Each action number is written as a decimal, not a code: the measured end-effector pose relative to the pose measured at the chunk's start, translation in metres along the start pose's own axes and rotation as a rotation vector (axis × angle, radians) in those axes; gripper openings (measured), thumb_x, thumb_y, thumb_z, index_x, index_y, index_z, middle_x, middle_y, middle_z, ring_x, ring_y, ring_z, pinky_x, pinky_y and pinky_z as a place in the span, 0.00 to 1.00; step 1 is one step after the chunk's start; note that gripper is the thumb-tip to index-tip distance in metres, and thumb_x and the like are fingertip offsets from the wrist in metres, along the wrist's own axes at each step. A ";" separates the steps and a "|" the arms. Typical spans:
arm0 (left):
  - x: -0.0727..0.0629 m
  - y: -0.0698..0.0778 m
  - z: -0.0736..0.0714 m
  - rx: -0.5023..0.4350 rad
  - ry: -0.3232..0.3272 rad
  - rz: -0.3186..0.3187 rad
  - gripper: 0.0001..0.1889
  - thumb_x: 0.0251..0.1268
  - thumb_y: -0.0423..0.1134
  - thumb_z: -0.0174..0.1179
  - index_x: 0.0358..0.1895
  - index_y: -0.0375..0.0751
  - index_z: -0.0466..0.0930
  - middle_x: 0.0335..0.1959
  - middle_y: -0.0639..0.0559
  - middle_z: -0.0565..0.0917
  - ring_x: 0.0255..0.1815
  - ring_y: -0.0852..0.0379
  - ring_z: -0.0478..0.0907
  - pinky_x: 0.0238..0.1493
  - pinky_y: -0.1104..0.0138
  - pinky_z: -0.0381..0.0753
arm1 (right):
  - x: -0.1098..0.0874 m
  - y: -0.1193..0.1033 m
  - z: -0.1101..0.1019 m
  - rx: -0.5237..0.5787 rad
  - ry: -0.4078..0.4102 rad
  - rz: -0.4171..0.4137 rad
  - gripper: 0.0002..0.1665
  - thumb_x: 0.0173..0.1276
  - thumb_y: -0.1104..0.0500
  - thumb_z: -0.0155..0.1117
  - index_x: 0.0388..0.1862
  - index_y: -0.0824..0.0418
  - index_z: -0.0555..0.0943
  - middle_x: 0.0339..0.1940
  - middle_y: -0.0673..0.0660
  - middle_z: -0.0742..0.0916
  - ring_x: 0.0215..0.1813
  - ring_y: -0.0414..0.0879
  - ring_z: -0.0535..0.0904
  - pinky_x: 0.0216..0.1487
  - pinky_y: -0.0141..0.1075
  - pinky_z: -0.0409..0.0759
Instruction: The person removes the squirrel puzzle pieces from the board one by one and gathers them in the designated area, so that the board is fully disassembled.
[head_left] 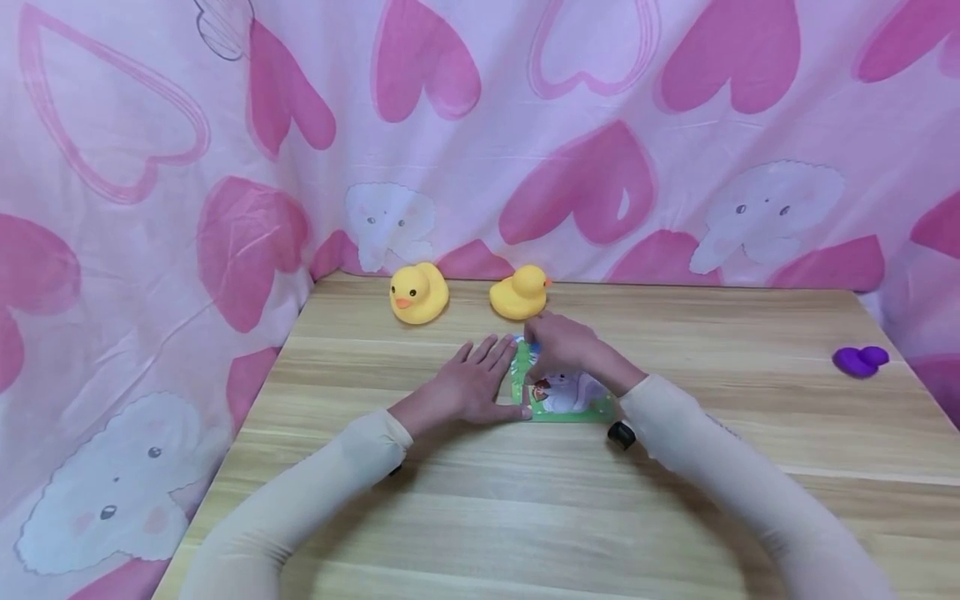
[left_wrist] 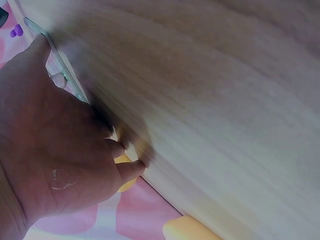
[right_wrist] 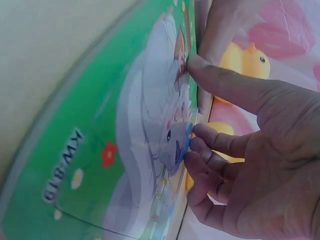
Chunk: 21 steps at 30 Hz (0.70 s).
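Note:
A flat picture board (head_left: 573,412) with a cartoon squirrel on green lies on the table; it looks like a jigsaw puzzle, with a thin cut line near the "KW-819" print (right_wrist: 62,165). My left hand (head_left: 472,383) lies spread at the board's left side, its thumb on the lower left edge. From above, my right hand (head_left: 562,343) reaches over the board with bent fingers. Its thumb and fingertips (right_wrist: 197,150) touch the picture some way apart. Whether they pinch a piece is hidden. The left wrist view shows the left hand (left_wrist: 65,145) beside the board's thin edge (left_wrist: 70,75).
Behind the board stand two yellow toy ducks, one on the left (head_left: 420,293) and one nearer the hands (head_left: 519,293). A small purple duck (head_left: 860,361) sits at the table's right side. Pink heart-patterned cloth (head_left: 450,167) hangs along the back and left edges.

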<state>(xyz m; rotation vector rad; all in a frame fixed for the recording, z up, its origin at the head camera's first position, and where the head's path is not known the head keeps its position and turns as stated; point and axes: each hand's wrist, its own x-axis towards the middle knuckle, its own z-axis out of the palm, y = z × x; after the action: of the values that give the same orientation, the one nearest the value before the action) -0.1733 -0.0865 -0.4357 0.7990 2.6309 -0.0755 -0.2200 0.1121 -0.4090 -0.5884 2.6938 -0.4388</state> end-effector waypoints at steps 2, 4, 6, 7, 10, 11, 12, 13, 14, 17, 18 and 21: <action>0.000 0.000 0.000 0.001 -0.002 -0.001 0.61 0.66 0.85 0.41 0.88 0.48 0.30 0.91 0.53 0.33 0.92 0.48 0.32 0.90 0.44 0.40 | 0.002 0.002 -0.001 0.036 -0.012 -0.015 0.35 0.50 0.50 0.89 0.51 0.59 0.79 0.52 0.58 0.82 0.52 0.51 0.78 0.54 0.47 0.82; 0.000 -0.001 0.001 0.005 -0.001 -0.003 0.61 0.66 0.85 0.40 0.88 0.48 0.30 0.91 0.54 0.33 0.92 0.48 0.31 0.90 0.44 0.40 | 0.003 0.004 -0.001 0.065 -0.013 -0.030 0.35 0.49 0.51 0.89 0.50 0.60 0.78 0.52 0.58 0.81 0.53 0.52 0.76 0.57 0.47 0.81; -0.001 -0.001 0.000 0.010 0.001 -0.006 0.61 0.66 0.85 0.41 0.88 0.48 0.30 0.91 0.54 0.33 0.92 0.48 0.32 0.90 0.44 0.40 | 0.004 0.005 0.000 0.082 -0.004 -0.046 0.35 0.49 0.51 0.90 0.50 0.60 0.78 0.52 0.58 0.80 0.54 0.52 0.76 0.58 0.48 0.80; -0.001 -0.001 0.000 0.012 0.003 -0.006 0.61 0.66 0.85 0.41 0.88 0.48 0.30 0.91 0.54 0.33 0.92 0.48 0.32 0.90 0.44 0.40 | 0.004 0.006 0.000 0.089 0.002 -0.052 0.36 0.49 0.51 0.90 0.50 0.61 0.77 0.52 0.58 0.80 0.54 0.52 0.75 0.59 0.48 0.79; -0.001 -0.001 0.000 0.013 0.009 -0.006 0.61 0.66 0.84 0.41 0.88 0.48 0.30 0.91 0.53 0.33 0.92 0.48 0.32 0.90 0.44 0.40 | 0.003 0.008 0.002 0.121 0.019 -0.076 0.36 0.50 0.53 0.89 0.52 0.62 0.77 0.52 0.59 0.80 0.54 0.52 0.74 0.60 0.48 0.78; -0.001 -0.001 0.000 0.013 0.009 -0.008 0.61 0.66 0.84 0.41 0.88 0.48 0.30 0.91 0.53 0.33 0.92 0.48 0.32 0.90 0.44 0.40 | 0.003 0.009 0.003 0.132 0.026 -0.086 0.37 0.50 0.53 0.89 0.53 0.63 0.77 0.52 0.60 0.80 0.54 0.52 0.74 0.60 0.48 0.78; -0.001 -0.001 0.000 0.011 0.010 -0.010 0.61 0.66 0.84 0.42 0.88 0.48 0.31 0.91 0.53 0.33 0.92 0.48 0.32 0.90 0.44 0.40 | 0.003 0.010 0.004 0.140 0.032 -0.093 0.38 0.51 0.53 0.89 0.54 0.63 0.77 0.53 0.60 0.80 0.55 0.52 0.74 0.61 0.48 0.78; -0.001 -0.001 0.001 0.011 0.011 -0.010 0.61 0.67 0.84 0.42 0.88 0.47 0.31 0.91 0.53 0.33 0.92 0.48 0.32 0.90 0.45 0.40 | 0.002 0.011 0.005 0.146 0.037 -0.100 0.38 0.51 0.53 0.89 0.55 0.64 0.77 0.53 0.60 0.80 0.55 0.53 0.74 0.62 0.48 0.78; -0.001 -0.001 0.000 0.011 0.012 -0.011 0.61 0.67 0.84 0.42 0.88 0.48 0.31 0.91 0.53 0.34 0.92 0.47 0.32 0.90 0.44 0.40 | 0.003 0.013 0.006 0.148 0.041 -0.104 0.38 0.52 0.53 0.89 0.56 0.63 0.77 0.54 0.60 0.80 0.56 0.53 0.75 0.63 0.48 0.78; -0.002 -0.001 0.000 0.008 0.012 -0.013 0.60 0.67 0.84 0.42 0.88 0.48 0.32 0.91 0.52 0.34 0.92 0.47 0.33 0.90 0.45 0.41 | 0.003 0.017 0.009 0.158 0.045 -0.110 0.37 0.54 0.53 0.87 0.58 0.62 0.78 0.57 0.60 0.81 0.59 0.53 0.75 0.67 0.50 0.78; -0.002 0.000 0.000 0.005 0.012 -0.011 0.60 0.67 0.84 0.42 0.88 0.47 0.32 0.91 0.52 0.34 0.92 0.47 0.33 0.90 0.44 0.41 | 0.003 0.019 0.010 0.160 0.045 -0.109 0.36 0.55 0.53 0.87 0.58 0.61 0.78 0.57 0.59 0.81 0.60 0.53 0.75 0.68 0.50 0.77; -0.002 0.000 -0.001 -0.009 0.009 -0.005 0.61 0.67 0.83 0.43 0.88 0.47 0.33 0.91 0.52 0.35 0.92 0.47 0.33 0.90 0.44 0.40 | 0.003 0.023 0.011 0.187 0.036 -0.110 0.33 0.58 0.56 0.85 0.58 0.60 0.78 0.59 0.59 0.80 0.62 0.53 0.74 0.71 0.52 0.76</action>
<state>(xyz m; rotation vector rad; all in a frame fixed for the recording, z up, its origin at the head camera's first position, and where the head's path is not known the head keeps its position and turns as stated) -0.1721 -0.0871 -0.4339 0.7910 2.6403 -0.0617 -0.2264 0.1285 -0.4277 -0.6814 2.6232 -0.7280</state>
